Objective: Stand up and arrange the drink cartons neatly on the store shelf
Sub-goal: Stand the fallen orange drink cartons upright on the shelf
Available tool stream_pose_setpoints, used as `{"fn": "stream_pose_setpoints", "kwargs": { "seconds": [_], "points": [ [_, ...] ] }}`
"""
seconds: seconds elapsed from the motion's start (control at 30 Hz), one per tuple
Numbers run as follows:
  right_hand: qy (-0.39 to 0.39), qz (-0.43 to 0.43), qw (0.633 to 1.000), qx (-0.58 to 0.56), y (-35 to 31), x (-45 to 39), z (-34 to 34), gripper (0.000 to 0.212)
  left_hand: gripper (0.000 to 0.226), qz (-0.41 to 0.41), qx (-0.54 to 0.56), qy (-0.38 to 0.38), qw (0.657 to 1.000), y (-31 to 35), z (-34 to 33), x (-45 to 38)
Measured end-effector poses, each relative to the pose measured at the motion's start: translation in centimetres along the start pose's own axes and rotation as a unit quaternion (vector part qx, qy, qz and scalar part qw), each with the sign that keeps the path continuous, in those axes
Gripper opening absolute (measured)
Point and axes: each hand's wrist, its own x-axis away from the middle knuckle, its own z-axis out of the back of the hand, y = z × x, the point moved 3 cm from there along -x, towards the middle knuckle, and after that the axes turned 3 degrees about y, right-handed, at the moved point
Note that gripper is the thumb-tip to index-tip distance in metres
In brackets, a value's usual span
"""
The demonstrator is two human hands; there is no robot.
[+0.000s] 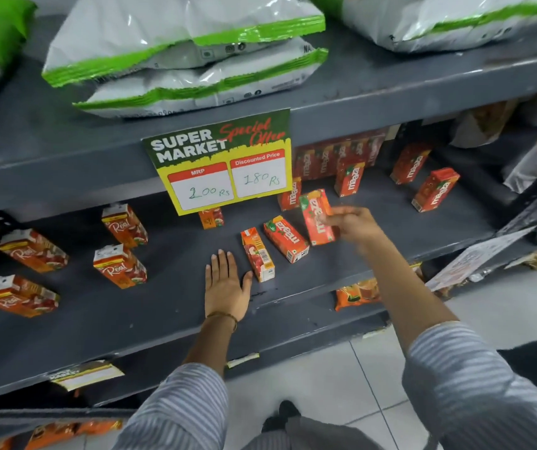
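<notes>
We see the left hand [226,287] open, fingers spread, palm flat on the grey metal shelf [130,319] near its front edge, thumb just beside a fallen orange-red juice carton [258,254]. The right hand [351,224] grips a tilted red-orange mango drink carton [316,216] above mid-shelf.

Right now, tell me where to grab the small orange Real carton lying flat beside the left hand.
Grip the small orange Real carton across its two long side faces near the middle, coming from above. It lies flat on the grey metal shelf, long axis running front to back, so the sides are exposed. The left hand, palm down and empty, sits just to its left; the red Maaza carton crowds the right side.
</notes>
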Motion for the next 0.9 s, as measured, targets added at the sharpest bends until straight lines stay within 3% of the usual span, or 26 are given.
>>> {"fn": "stream_pose_setpoints", "kwargs": {
  "seconds": [0.13,0.27,0.43,0.67,0.8,0.9],
  "points": [
    [-0.178,0.048,0.982,-0.047,-1.6,4.2,0.9,0.026,0.064,-0.007,0.01,0.014,1.0,0.0,0.0,0.0],
    [-0.252,0.1,0.959,-0.086,-2.8,6.6,1.8,0.076,0.068,-0.009,0.022,0.031,0.999,0.0,0.0,0.1],
    [-0.314,0.139,0.936,-0.075,-4.8,9.2,2.3,0.1,0.064,-0.01,0.018,0.032,0.999,0.0,-0.1,0.1],
    [-0.329,0.154,0.93,-0.045,-5.6,8.0,3.5,0.105,0.063,-0.01,0.014,0.043,0.999,0.1,-0.1,0.1],
    [-0.299,0.126,0.945,-0.049,-3.8,3.9,4.7,0.077,0.064,0.0,-0.005,0.038,0.999,-0.1,-0.4,-0.1],
    [-0.221,0.107,0.968,-0.044,-1.5,0.3,5.8,0.064,0.067,0.004,-0.011,0.041,0.999,-0.1,-0.4,-0.1]
  ]
}}
